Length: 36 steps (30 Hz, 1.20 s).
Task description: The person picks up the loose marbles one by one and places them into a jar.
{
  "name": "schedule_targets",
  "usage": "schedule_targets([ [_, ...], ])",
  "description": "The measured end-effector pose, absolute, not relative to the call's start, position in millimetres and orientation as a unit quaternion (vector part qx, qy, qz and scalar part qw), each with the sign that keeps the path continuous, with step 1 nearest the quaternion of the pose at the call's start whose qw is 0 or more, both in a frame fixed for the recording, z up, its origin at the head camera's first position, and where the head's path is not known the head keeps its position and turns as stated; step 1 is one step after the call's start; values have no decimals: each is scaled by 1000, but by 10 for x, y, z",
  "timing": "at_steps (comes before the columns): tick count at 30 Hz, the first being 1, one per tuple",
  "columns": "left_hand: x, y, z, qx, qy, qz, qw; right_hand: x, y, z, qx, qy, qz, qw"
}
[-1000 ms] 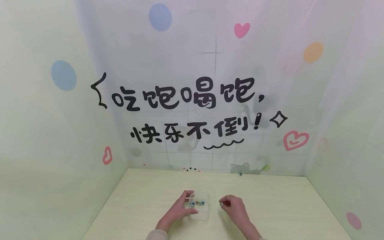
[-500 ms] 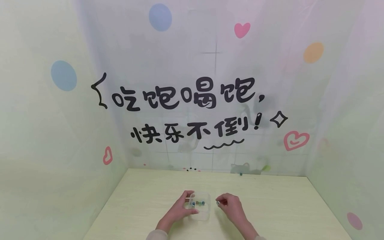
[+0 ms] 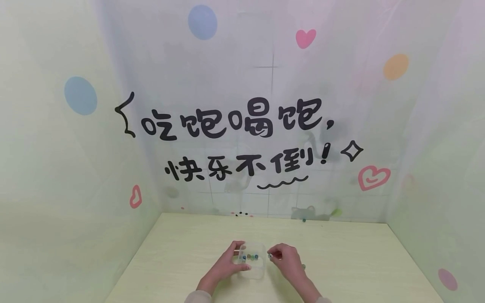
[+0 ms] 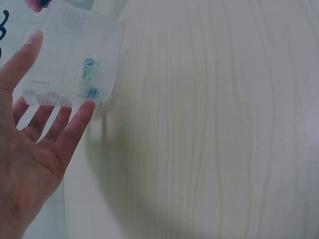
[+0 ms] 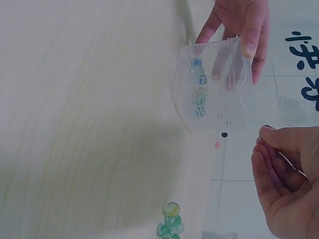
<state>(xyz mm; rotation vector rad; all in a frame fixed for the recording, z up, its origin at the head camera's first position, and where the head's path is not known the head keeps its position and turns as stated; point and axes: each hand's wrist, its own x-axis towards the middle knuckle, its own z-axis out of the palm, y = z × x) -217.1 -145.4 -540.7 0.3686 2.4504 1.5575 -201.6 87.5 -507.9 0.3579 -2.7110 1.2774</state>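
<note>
On the table, the clear box sits between both hands.

So the whole setup sits on a pale wooden table with a faint yellowish grain, boxed in on three sides by a thin printed backdrop. The back panel has big black Chinese lettering across the middle, a second smaller line of characters below it, and a little wavy underline. Scattered around are pastel dots: a blue dot up top, another blue dot on the left panel, an orange dot on the right. There's a solid pink heart, an outlined pink heart, and a black sparkle.
</note>
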Motion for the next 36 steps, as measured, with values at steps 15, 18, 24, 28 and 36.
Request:
schedule_targets([
  [15,-2158,-1462,-5404,136,833,527,101,-2000,770,-5033,124,-898,419,51],
  [18,-2162,-1462,-5410,136,834,525,101,-2005,760,-5034,124,-899,417,49],
  [24,-2159,-1462,-5395,133,835,524,102,-2005,745,-5035,127,-899,417,48],
  [28,-2154,-1462,-5384,133,834,525,102,-2007,732,-5033,130,-898,417,45],
  [36,-2138,-1459,-5367,130,833,527,105,-2020,702,-5045,140,-896,418,49],
])
